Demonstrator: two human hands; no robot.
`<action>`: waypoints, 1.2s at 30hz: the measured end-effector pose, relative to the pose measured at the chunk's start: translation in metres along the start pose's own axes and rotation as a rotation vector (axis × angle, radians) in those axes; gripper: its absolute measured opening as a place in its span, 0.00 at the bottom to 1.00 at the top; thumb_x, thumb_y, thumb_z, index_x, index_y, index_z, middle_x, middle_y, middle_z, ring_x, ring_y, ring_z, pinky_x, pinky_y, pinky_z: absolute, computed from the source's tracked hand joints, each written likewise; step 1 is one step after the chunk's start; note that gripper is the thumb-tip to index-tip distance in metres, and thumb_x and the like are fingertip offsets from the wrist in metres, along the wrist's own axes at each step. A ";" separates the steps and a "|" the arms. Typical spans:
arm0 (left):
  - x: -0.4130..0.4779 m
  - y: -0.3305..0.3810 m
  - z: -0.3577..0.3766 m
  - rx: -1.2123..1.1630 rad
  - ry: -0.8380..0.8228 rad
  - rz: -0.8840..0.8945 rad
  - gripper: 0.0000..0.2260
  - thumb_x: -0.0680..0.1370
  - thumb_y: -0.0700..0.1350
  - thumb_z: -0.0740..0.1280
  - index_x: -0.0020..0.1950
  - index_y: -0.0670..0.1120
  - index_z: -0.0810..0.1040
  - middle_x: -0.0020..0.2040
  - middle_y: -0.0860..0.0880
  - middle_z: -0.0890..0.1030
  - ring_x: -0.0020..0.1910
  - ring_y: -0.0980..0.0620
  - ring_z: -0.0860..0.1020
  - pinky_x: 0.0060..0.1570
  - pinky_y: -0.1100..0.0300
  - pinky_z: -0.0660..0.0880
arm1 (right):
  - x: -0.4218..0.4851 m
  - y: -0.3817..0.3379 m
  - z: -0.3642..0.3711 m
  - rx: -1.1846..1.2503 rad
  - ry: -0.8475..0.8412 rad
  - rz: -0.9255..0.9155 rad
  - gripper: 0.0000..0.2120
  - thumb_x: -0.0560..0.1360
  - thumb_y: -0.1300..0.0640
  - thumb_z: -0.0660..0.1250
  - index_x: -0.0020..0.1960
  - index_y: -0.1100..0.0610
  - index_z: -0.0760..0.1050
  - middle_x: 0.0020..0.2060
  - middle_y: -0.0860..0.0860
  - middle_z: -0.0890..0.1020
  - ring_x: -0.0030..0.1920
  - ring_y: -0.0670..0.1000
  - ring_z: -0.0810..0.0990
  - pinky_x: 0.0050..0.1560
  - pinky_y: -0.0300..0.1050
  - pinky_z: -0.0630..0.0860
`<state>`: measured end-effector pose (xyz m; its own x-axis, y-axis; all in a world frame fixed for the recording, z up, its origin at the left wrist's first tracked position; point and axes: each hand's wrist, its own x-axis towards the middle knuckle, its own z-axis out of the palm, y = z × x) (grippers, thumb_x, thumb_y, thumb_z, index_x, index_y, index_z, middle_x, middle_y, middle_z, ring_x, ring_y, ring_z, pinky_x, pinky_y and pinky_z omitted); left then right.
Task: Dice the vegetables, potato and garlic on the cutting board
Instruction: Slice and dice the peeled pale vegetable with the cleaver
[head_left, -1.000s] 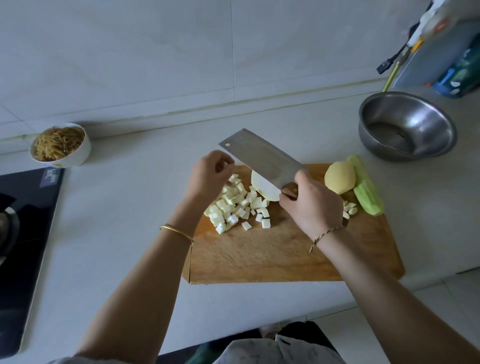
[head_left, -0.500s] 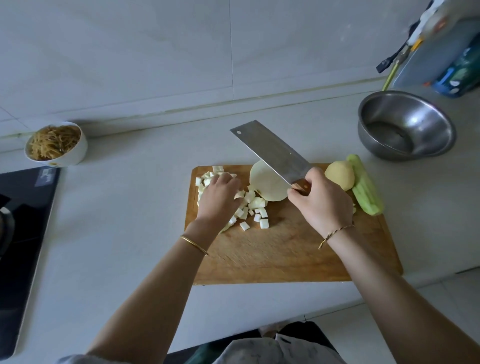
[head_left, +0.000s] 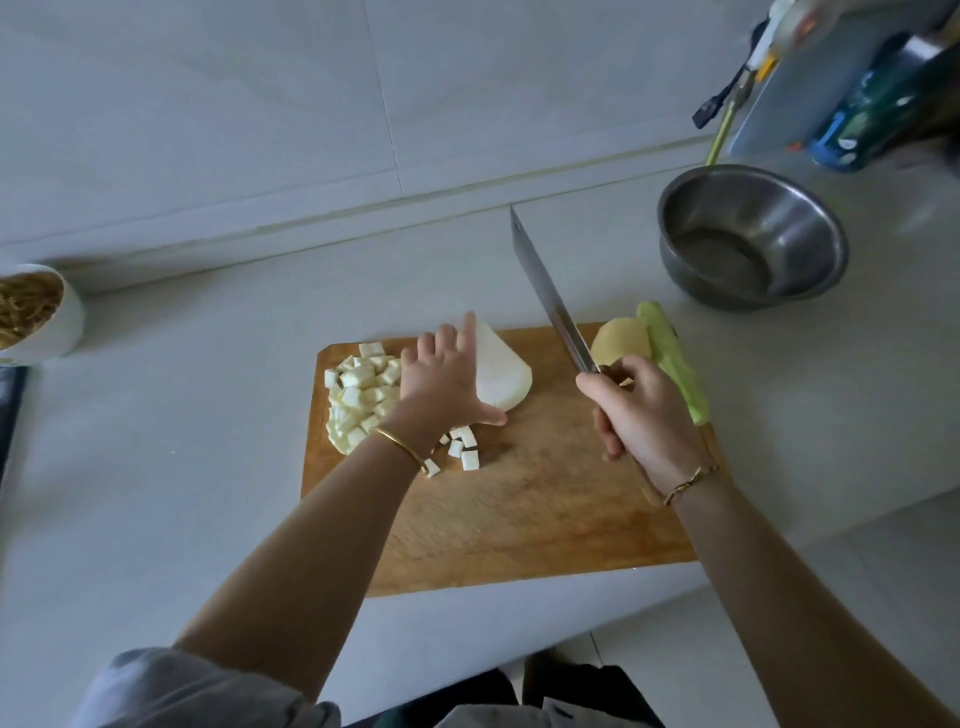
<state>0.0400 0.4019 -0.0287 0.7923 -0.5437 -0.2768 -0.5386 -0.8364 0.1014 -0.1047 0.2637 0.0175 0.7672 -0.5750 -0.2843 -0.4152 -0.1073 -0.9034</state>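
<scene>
At far left, a white bowl holds brown shreds; left hand rests spread against pale wedge beside white dice; right hand grips cleaver.

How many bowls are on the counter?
2. A white bowl of shredded food sits at the far left edge; a stainless steel bowl stands back right, beyond the cutting board. None seems hidden.

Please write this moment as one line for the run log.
left hand: open, at white vegetable chunk | right hand: holds cleaver, blade raised | diced cubes: on cutting board, left side | potato: uncut
</scene>
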 end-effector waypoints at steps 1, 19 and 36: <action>-0.001 0.005 0.002 0.039 0.007 0.003 0.60 0.62 0.65 0.75 0.77 0.46 0.39 0.72 0.45 0.58 0.70 0.43 0.61 0.66 0.48 0.61 | 0.003 0.002 -0.002 0.002 -0.012 0.007 0.13 0.73 0.55 0.67 0.46 0.65 0.70 0.25 0.53 0.73 0.22 0.51 0.67 0.25 0.44 0.70; -0.029 0.047 0.016 -0.449 0.172 -0.116 0.51 0.65 0.61 0.75 0.76 0.42 0.49 0.71 0.44 0.64 0.71 0.43 0.62 0.68 0.51 0.63 | 0.035 0.014 -0.005 -0.175 -0.282 0.042 0.15 0.73 0.52 0.67 0.44 0.65 0.70 0.26 0.52 0.74 0.17 0.50 0.68 0.20 0.40 0.65; -0.016 0.054 0.033 -0.719 0.148 -0.080 0.48 0.63 0.55 0.79 0.74 0.47 0.55 0.70 0.46 0.64 0.68 0.46 0.65 0.64 0.50 0.68 | 0.038 0.021 -0.014 -0.092 -0.290 0.153 0.14 0.77 0.53 0.62 0.44 0.65 0.71 0.24 0.53 0.72 0.19 0.51 0.66 0.22 0.41 0.65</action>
<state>-0.0110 0.3674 -0.0502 0.8792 -0.4399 -0.1830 -0.1965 -0.6847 0.7018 -0.0912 0.2287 -0.0077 0.7943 -0.3364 -0.5059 -0.5684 -0.1176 -0.8143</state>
